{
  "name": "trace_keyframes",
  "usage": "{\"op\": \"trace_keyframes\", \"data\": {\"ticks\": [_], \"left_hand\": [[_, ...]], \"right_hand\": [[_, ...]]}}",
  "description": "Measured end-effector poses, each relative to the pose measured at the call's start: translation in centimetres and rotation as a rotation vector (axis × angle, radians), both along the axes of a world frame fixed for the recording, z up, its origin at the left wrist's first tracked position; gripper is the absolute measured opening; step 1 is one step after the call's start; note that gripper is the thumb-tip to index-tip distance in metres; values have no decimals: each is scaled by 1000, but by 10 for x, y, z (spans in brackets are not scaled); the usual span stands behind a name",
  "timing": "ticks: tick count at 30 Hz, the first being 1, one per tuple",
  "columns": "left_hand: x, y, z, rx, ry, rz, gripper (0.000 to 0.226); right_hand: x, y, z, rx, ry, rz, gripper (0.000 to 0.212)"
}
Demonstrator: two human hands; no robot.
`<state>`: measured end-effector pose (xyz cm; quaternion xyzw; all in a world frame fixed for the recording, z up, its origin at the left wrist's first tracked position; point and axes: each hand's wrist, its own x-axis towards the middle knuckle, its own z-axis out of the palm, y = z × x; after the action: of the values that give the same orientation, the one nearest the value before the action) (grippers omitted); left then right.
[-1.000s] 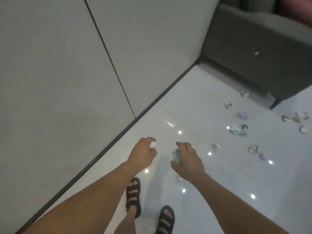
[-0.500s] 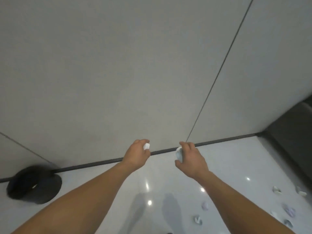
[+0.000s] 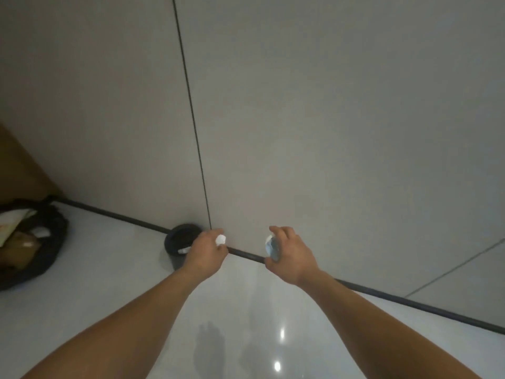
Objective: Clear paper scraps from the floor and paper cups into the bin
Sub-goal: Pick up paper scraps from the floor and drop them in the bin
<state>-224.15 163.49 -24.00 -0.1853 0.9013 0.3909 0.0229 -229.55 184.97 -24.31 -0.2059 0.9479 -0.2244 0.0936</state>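
My left hand pinches a small white paper scrap between thumb and fingers. My right hand grips a crumpled bluish-white paper scrap. Both hands are held out in front of me above the glossy white floor. A small dark round bin stands against the wall just left of my left hand, which covers its right side. A bit of white shows inside the bin.
A black rubbish bag holding cardboard and paper lies on the floor at far left. A grey panelled wall with a dark skirting strip runs across ahead. A brown surface shows at the far left edge.
The view has swung further left. The bin has moved from the far left to just beside my left hand, and the black bag has come into view. Both hands keep holding their scraps.
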Motion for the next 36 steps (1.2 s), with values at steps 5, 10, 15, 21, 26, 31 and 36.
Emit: {"op": "trace_keyframes", "data": {"ticks": [5,10,15,21,26,31,36], "left_hand": [[9,-78,-4,7,9,122,26],[-17,-129,-10,44,-2,217,42],[-55,-191,-17,15,-25,267,37],[-107,-268,-22,-17,-78,331,41],[-152,-317,-47,21,-136,317,43],[-201,-380,-101,45,-208,158,42],[-249,-433,-162,69,-294,-85,43]], "right_hand": [[-9,-89,3,-11,13,133,75],[-50,-154,-6,1,-13,217,75],[-114,-234,-21,-15,-14,274,78],[-178,-318,-32,12,-80,356,80],[-212,-373,-54,82,-128,333,80],[-234,-428,-96,105,-226,222,80],[-248,-466,-147,112,-366,-35,78]]}}
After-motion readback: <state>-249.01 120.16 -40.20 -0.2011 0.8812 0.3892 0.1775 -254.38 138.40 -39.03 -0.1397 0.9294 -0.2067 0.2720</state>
